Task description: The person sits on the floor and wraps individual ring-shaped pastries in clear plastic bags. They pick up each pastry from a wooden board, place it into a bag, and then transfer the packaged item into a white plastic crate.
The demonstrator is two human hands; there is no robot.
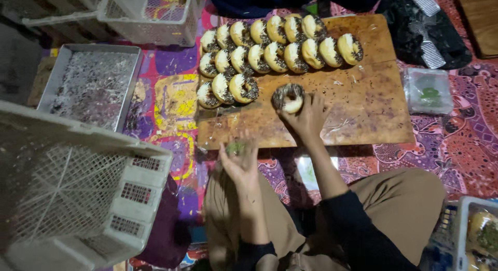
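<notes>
Patterned cloth (171,102) is covering the floor under a wooden board (363,102). Nineteen sprinkled doughnuts (275,45) are lying in three rows at its far left corner. The right hand (307,118) is gripping a twentieth doughnut (288,97) mid-board. The left hand (239,162) is hovering loosely curled at the near edge. A sprinkle tray (54,79) and two white crates (129,193) are sitting left.

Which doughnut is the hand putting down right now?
The doughnut under the right hand, alone at the end of the bottom row on the wooden board. It shows its sprinkled top and hole; the others lean in overlapping rows.
</notes>
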